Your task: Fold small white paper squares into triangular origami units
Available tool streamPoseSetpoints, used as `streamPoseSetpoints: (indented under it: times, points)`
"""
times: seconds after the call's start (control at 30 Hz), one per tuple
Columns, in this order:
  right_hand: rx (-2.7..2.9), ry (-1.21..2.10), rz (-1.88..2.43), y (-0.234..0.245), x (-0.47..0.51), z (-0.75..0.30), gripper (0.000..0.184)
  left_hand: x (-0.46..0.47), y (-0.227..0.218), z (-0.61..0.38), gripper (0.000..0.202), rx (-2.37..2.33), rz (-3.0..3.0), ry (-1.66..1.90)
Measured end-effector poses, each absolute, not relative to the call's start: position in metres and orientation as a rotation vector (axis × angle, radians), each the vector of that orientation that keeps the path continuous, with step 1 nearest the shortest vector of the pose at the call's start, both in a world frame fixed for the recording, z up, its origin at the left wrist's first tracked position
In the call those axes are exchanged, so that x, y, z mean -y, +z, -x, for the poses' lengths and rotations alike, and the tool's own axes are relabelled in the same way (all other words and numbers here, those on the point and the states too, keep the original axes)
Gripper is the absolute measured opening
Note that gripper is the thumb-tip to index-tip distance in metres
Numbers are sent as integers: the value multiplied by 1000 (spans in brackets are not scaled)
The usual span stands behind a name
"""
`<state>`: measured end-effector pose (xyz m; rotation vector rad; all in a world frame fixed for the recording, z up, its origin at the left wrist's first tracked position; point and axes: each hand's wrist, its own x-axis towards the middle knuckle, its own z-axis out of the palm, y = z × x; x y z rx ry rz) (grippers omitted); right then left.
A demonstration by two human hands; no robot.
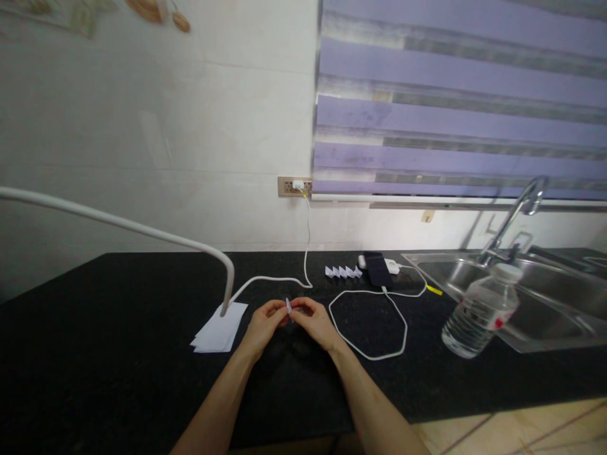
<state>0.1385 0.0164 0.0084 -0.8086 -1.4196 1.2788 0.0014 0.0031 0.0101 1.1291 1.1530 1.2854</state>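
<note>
A small folded piece of white paper [288, 306] is pinched between the fingertips of both hands, just above the dark counter. My left hand [265, 322] grips it from the left and my right hand [313, 321] from the right, both with fingers closed. Part of the paper is hidden behind the fingers. To the left of my left hand lies a loose stack of white paper sheets [215, 335]. Beyond my right hand, several small folded white paper pieces [342, 272] stand in a row.
A phone [378, 270] rests on a white power strip [392, 266], its white cable [374, 358] looping across the black counter [118, 354]. A clear water bottle [481, 313] stands right, before the steel sink [564, 322] and faucet [515, 215]. A white cable [142, 228] arches in from the left.
</note>
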Motion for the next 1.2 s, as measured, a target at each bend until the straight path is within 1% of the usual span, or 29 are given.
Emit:
streamPoseSetpoints:
  times: [0.17,0.37,0.67,0.77,0.87,0.97,1.1,1.2]
  points:
    - [1414,1272,847,4,-19,-140,21,-2,12,-1,23,-1202,-1191,1303]
    - [1422,1294,824,0,-20,-137,29,-2,13,-1,24,-1256,-1242,1288]
    - [1413,1259,863,1,-20,-137,21,-4,10,1,22,-1295,-1288,1322]
    - [1456,1186,908,-1,-19,-137,20,-4,9,0,17,-1302,-1322,1343]
    - [1563,996,938,-5,-19,-136,18,-5,7,-1,15,-1278,-1361,1328]
    - [1657,821,947,-8,-20,-135,14,-4,7,-2,17,-1247,-1374,1282]
    - [1689,784,946,-8,-20,-136,12,-4,8,-2,22,-1220,-1405,1269]
    - [1714,742,962,-7,-19,-137,12,-4,8,-2,21,-1268,-1454,1281]
